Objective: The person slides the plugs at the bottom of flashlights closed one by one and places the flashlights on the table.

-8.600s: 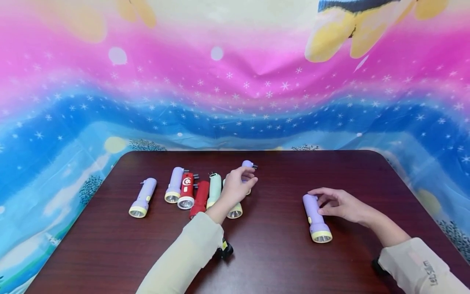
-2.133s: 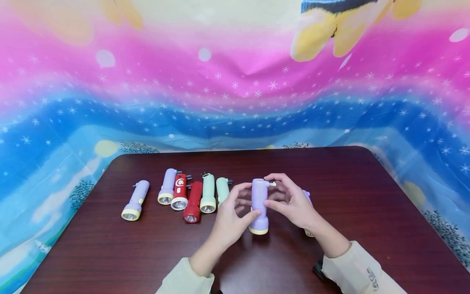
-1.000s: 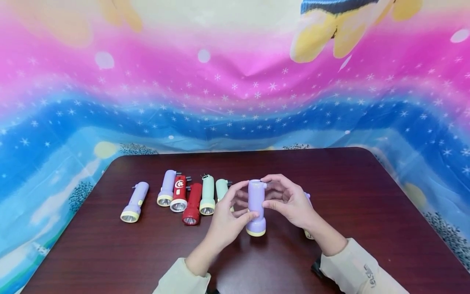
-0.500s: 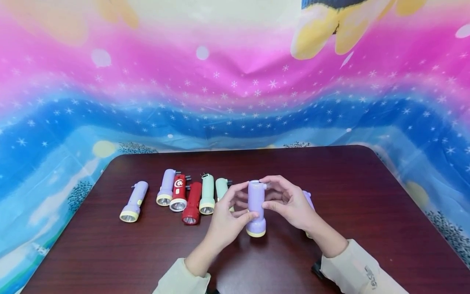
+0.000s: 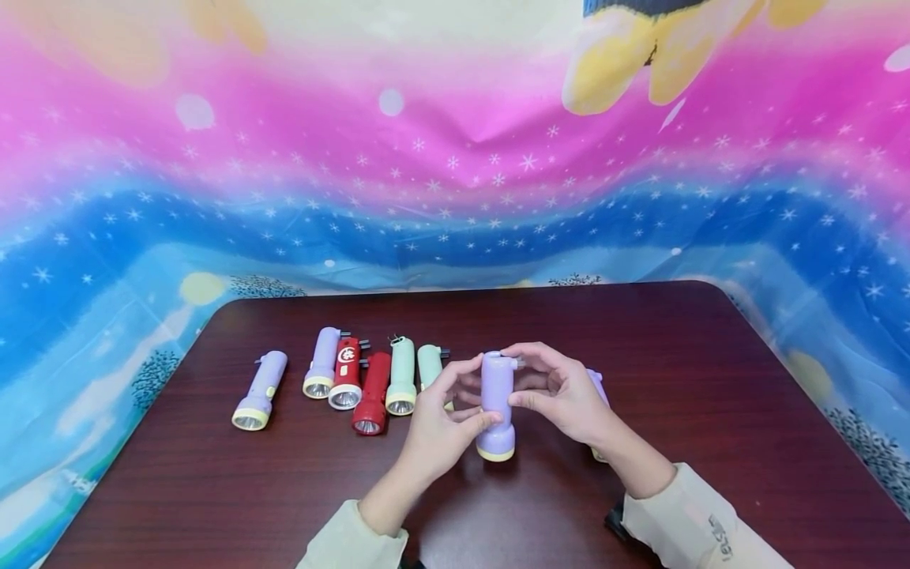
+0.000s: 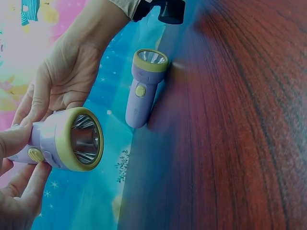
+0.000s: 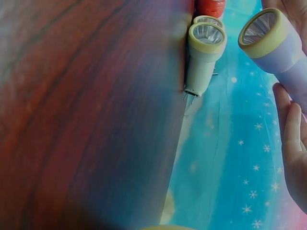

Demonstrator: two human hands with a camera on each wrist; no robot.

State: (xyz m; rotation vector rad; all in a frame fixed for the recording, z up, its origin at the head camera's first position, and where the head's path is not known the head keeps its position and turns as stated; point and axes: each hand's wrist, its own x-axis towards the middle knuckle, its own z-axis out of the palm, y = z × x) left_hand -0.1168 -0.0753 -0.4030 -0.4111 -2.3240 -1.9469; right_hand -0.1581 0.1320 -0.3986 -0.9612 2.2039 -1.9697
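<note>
A purple flashlight with a pale yellow head ring stands nearly upright between my hands, lens end down over the table. My left hand grips its left side, the thumb lying across the lower body. From the right, my right hand pinches the upper part, fingertips close to the small plug prongs. In the left wrist view the lens and a yellow switch face the camera. Another purple flashlight lies behind my right hand, partly hidden in the head view.
Left of my hands lie a purple flashlight, a red one with a white ring, an all-red one and two mint green ones. Apart at far left is another purple flashlight. A patterned curtain hangs behind the dark wooden table.
Earlier my hands were apart, the right on the rightmost flashlight, the left by the row's end. They have since come together on one purple flashlight, which has turned slightly; lately they barely move.
</note>
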